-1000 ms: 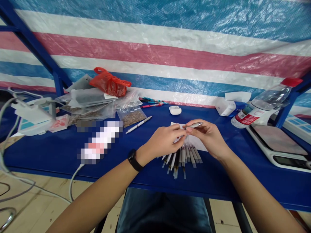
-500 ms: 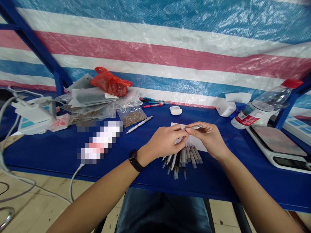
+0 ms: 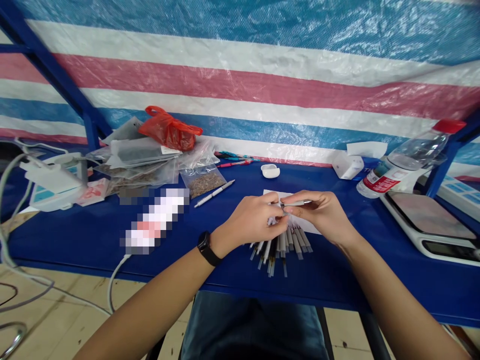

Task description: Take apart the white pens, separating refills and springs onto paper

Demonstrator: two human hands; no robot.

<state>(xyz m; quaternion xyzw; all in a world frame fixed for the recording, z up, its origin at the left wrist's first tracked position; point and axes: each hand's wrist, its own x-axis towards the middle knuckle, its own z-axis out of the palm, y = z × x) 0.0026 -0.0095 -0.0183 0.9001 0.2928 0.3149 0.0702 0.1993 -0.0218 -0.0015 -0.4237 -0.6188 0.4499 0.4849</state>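
Between the thumb and fingers of my right hand lies a slim, pale pen, nearly level, its darker end pointing left toward the other hand. My left hand, with a black band on the wrist, curls its fingers around that end. What these fingers pinch is too small and covered to make out. Under both hands is a white sheet of paper, partly hidden. On its near side a fan of several thin grey-white tubes with clear ends lies on the blue table.
A white earbud case and a white pen lie beyond my hands. Back left are a bag of brown bits, stacked plastic bags and a red bag. At right stand a bottle and a scale.
The pen has turned from tilted to nearly level and shows more of its length and its dark end. My right fingers have straightened along it; my left fingers have shifted slightly.
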